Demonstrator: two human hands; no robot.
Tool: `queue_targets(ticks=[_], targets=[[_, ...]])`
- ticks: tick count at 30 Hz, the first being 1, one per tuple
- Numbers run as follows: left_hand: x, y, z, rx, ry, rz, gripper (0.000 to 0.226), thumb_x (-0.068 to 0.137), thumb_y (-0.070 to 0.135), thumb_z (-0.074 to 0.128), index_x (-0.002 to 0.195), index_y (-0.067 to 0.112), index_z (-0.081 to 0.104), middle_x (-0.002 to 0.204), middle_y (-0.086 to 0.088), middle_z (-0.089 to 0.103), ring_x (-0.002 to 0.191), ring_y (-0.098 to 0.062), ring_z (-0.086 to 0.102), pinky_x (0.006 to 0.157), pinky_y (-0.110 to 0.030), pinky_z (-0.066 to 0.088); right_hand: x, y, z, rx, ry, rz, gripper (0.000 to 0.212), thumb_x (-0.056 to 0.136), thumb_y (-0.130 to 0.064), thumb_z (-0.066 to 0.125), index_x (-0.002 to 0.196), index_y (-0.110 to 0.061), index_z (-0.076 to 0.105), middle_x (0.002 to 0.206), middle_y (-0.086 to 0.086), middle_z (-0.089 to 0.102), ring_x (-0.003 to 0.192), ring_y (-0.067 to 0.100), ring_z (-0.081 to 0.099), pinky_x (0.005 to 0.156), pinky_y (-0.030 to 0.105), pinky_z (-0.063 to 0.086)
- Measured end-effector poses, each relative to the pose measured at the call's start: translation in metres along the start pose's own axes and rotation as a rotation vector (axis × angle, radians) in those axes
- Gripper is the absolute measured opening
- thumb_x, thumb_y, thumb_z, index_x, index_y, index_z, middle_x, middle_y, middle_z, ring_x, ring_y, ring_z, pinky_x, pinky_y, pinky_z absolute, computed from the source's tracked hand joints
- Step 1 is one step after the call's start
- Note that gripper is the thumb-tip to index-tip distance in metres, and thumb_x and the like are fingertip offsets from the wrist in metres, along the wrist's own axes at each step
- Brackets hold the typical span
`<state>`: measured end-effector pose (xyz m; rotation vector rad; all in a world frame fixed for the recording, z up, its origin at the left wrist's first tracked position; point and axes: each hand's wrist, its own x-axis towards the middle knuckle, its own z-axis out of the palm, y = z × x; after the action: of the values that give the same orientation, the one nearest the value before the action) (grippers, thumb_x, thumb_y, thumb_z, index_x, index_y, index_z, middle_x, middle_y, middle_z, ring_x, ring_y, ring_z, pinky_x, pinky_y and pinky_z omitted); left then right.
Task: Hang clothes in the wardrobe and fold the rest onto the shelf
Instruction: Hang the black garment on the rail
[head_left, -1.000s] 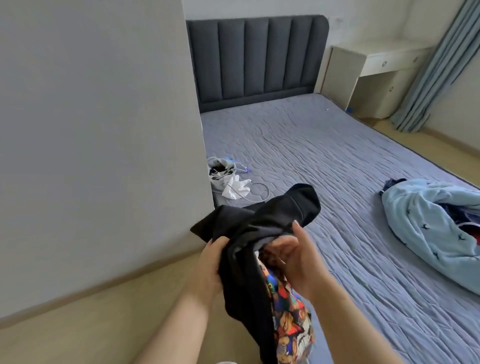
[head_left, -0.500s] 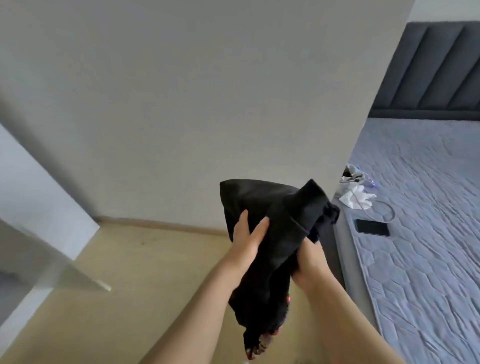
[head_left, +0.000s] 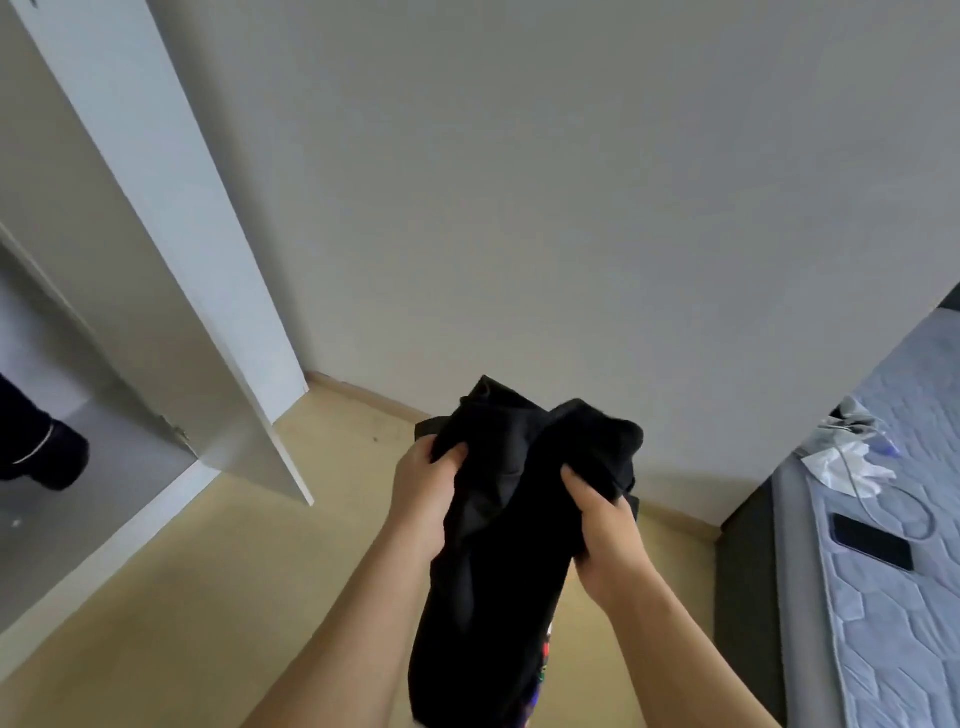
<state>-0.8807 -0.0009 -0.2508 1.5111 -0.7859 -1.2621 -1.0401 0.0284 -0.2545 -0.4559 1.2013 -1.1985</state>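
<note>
1. Centrally, nearest the camera, a black garment hangs bunched between both hands above the floor. Its long axis runs roughly vertical: the gathered upper end points up and away toward the wall, and the loose lower end drops past the bottom edge of the view.
2. The left hand grips the upper left fold with fingers curled into the cloth. The right hand clutches the upper right bunch.
3. The fabric is matt, plain black and heavily creased. A strip of multicoloured print shows at its lower right edge.
4. Below lies a pale yellow floor.
5. At right, a bed with a grey quilted cover carries a black phone, a white cable and a crumpled white item, all well apart from the held garment.
6. At left, an open white wardrobe door swings out between the held garment and the wardrobe opening. A dark garment hangs inside, at the view's far left edge.
7. Farthest, a plain grey wall with a wooden skirting fills the background.
</note>
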Motion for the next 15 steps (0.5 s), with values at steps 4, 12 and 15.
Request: queue_targets(ticks=[4,12,15], targets=[[0.012,0.006,-0.027,-0.263,0.201,-0.096,0.007,0.091,0.024,0.058,0.087,0.018,0.06,0.09,-0.004,0.064,0.081,-0.021,0.062,0.059,-0.027,0.049,0.013,-0.011,-0.001,0.077,0.035,0.039,0.016,0.089,-0.025,0.062,0.103,-0.019,0.064,0.094,0.005,0.073,0.086,0.026,0.069,0.062,0.035,0.054],[0.023,0.026,-0.025,-0.407,0.289,-0.148,0.023,0.093,0.029,0.054,0.112,0.017,0.058,0.11,-0.007,0.062,0.102,-0.026,0.059,0.085,-0.036,0.051,0.032,-0.042,0.008,0.134,0.02,0.063,0.01,0.091,-0.023,0.057,0.098,-0.021,0.065,0.084,0.0,0.073,0.076,0.02,0.068,0.052,0.029,0.052],[0.023,0.033,-0.023,-0.447,0.324,-0.111,0.016,0.091,0.032,0.058,0.102,0.021,0.06,0.102,-0.002,0.064,0.095,-0.023,0.061,0.076,-0.035,0.053,0.037,-0.052,0.002,0.147,0.003,0.042,0.012,0.09,-0.02,0.058,0.1,-0.02,0.065,0.083,0.0,0.072,0.076,0.02,0.067,0.056,0.03,0.051]])
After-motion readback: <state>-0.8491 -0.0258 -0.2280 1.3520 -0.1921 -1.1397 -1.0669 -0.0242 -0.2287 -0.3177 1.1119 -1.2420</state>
